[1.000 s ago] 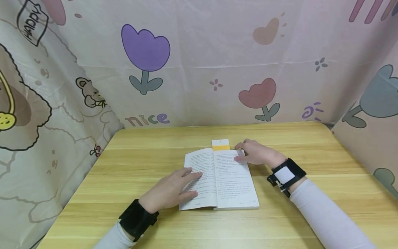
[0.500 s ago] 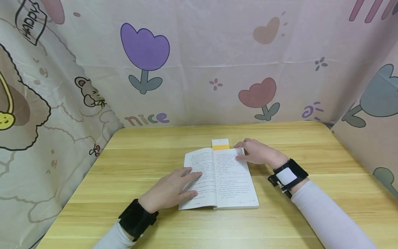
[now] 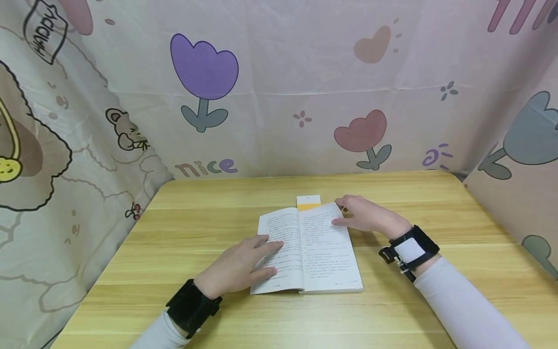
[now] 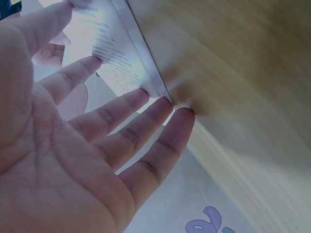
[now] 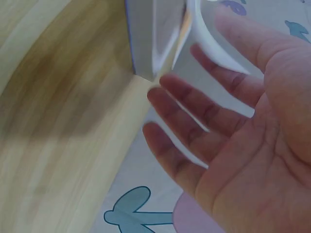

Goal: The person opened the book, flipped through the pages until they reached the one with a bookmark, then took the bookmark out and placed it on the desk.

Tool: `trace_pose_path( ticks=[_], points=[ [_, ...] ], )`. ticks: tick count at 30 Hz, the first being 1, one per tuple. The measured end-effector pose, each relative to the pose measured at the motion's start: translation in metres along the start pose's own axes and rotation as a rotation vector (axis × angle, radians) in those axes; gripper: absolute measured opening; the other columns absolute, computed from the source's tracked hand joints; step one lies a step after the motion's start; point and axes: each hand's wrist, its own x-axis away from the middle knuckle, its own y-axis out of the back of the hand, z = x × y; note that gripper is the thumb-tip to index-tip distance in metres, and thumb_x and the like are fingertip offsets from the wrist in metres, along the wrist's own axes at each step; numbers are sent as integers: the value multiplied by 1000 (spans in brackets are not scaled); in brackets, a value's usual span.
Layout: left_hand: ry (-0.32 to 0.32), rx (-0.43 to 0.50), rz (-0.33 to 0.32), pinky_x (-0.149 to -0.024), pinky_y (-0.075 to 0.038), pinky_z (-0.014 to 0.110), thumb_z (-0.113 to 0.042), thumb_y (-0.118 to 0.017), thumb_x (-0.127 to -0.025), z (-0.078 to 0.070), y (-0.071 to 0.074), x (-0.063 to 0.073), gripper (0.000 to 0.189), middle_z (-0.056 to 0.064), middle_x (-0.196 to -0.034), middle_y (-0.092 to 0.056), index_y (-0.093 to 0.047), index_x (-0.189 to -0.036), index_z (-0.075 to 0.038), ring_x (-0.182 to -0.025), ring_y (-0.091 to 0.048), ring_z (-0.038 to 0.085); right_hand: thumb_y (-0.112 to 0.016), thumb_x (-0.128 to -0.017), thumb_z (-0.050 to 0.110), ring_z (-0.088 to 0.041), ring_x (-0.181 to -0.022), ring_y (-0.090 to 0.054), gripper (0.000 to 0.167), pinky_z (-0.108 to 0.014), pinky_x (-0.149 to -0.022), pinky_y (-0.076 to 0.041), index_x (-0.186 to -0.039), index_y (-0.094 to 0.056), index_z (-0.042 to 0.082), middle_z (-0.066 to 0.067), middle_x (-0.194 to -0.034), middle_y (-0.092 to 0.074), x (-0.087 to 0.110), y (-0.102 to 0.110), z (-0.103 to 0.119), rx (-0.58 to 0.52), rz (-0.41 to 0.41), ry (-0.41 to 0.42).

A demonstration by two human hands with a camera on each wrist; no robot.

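An open book (image 3: 327, 257) with printed text lies on the wooden table. My left hand (image 3: 237, 266) rests on its left page (image 3: 279, 228), fingers spread and nearly straight. In the left wrist view, the fingertips (image 4: 182, 119) touch the book's outer edge. At the top right corner, my right hand (image 3: 368, 213) pinches the raised right page (image 3: 327, 213) between thumb and index finger. The right wrist view shows that page (image 5: 206, 36) curving up off the block of pages (image 5: 142, 39), the other fingers (image 5: 167, 145) loosely bent beside it. A white and yellow card (image 3: 308, 201) sticks out past the book's top.
The wooden table (image 3: 196, 208) extends around the book on all sides. A printed cloth (image 3: 270, 58) hangs behind it and at both sides. Each wrist wears a black strap, such as the right strap (image 3: 414, 249).
My right hand has shifted slightly right, and the right page's top corner has risen and curled up from the book. The left hand has stayed in place.
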Motion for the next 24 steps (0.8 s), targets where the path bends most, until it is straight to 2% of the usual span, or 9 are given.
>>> trace_pose_path(
  ticks=[4, 8, 13, 17, 20, 24],
  points=[
    [-7, 2, 0, -115, -51, 63, -42, -72, -103, 0, 0, 0, 60, 22, -161, -53, -55, -158, -25, -146, -55, 43, -78, -100, 26, -28, -114, -71, 29, -53, -105, -58, -121, -71, 7, -7, -115, -77, 9, 3, -2, -81, -11, 47],
    [-12, 1, -2, -115, -51, 63, -43, -71, -104, 1, 0, 0, 60, 22, -161, -53, -54, -159, -25, -145, -55, 44, -74, -102, 31, -28, -117, -72, 29, -55, -104, -58, -123, -73, 10, -2, -117, -77, 19, 5, -2, -127, -10, 78],
    [-18, -1, -6, -115, -51, 63, -42, -70, -104, 2, 0, 0, 60, 23, -160, -54, -54, -159, -24, -145, -56, 44, -60, -111, 28, -21, -111, -72, 25, -48, -97, -60, -124, -72, 11, 1, -116, -77, 29, 8, 0, -175, -28, 137],
    [-22, 0, -11, -115, -51, 64, -41, -71, -104, 2, 0, 1, 60, 23, -159, -54, -54, -159, -23, -144, -56, 44, -48, -114, 12, -23, -109, -75, 27, -48, -98, -61, -129, -70, 5, -6, -118, -78, 32, 8, 2, -210, -31, 191],
    [-18, 2, -10, -114, -51, 64, -42, -71, -104, 1, 0, 2, 60, 23, -160, -54, -55, -158, -24, -144, -56, 45, -50, -111, 4, -22, -109, -75, 26, -44, -98, -63, -128, -70, 4, -7, -120, -77, 34, 6, 5, -207, -15, 203],
    [-12, 2, -8, -114, -51, 65, -42, -71, -104, 0, 0, 1, 60, 23, -160, -54, -55, -158, -24, -144, -56, 45, -60, -107, 7, -19, -111, -73, 23, -40, -98, -62, -128, -70, 9, -4, -122, -76, 37, 5, 11, -197, 10, 192]
  ],
)
